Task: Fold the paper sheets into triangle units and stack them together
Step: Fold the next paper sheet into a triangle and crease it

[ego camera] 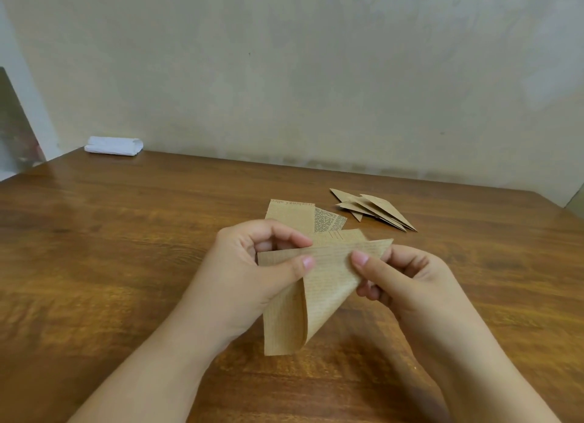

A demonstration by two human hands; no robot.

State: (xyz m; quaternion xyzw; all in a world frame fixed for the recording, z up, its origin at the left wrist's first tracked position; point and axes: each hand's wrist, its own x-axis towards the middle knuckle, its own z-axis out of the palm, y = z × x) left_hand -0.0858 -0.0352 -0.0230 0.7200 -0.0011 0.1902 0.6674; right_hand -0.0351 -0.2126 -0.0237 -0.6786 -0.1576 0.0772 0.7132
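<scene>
Paper sheet (319, 283), brown w/ newsprint text, held up over the tabletop (126, 248), partly folded so one flap curls over. Left hand (252, 264) pinches its upper left edge btwn thumb & fingers; right hand (401, 274) pinches the upper right corner. Loose sheets (297, 215) lie flat on the tabletop just behind the held sheet. Folded triangle units (376, 209) sit overlapped in a pile behind & right of it. White folded cloth (113, 146) far behind-left, by the wall.
</scene>
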